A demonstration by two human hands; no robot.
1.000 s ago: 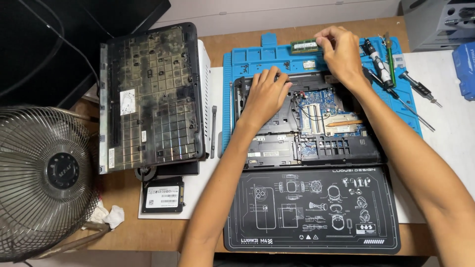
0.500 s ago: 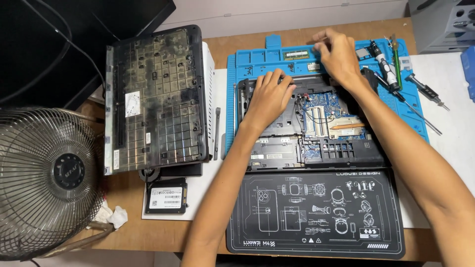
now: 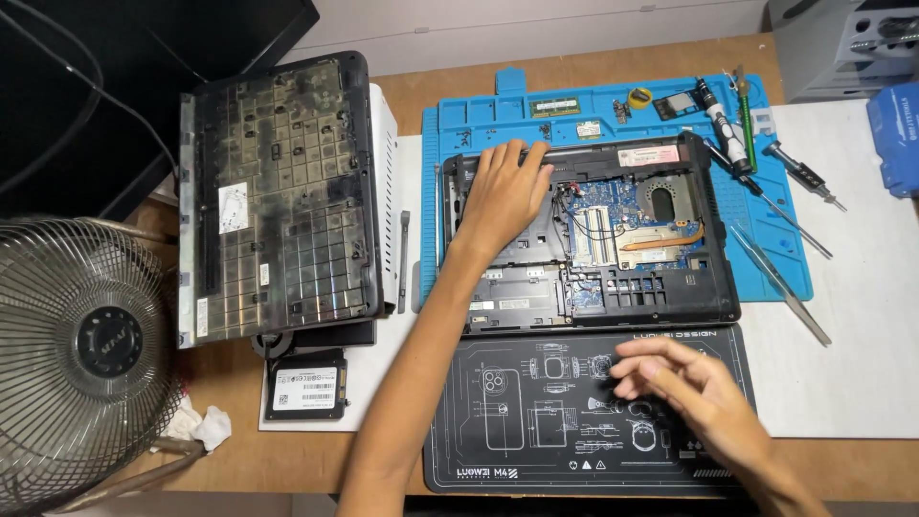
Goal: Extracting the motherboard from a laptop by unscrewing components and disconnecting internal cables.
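Note:
An opened laptop base with its motherboard exposed lies on a blue repair mat. My left hand rests flat on the base's left part, fingers reaching its back edge. My right hand hovers, blurred, over a black magnetic mat in front of the laptop, fingers loosely spread and holding nothing that I can see. A memory stick lies in the blue mat's top tray.
A removed keyboard panel lies face down at left, with a small drive below it. A fan stands at the far left. Screwdrivers, tweezers and small parts lie at right. A blue box sits at the right edge.
My right hand left the blue mat's top tray and came down to the black mat near me. My left hand stayed on the laptop base. The memory stick now lies free in the tray.

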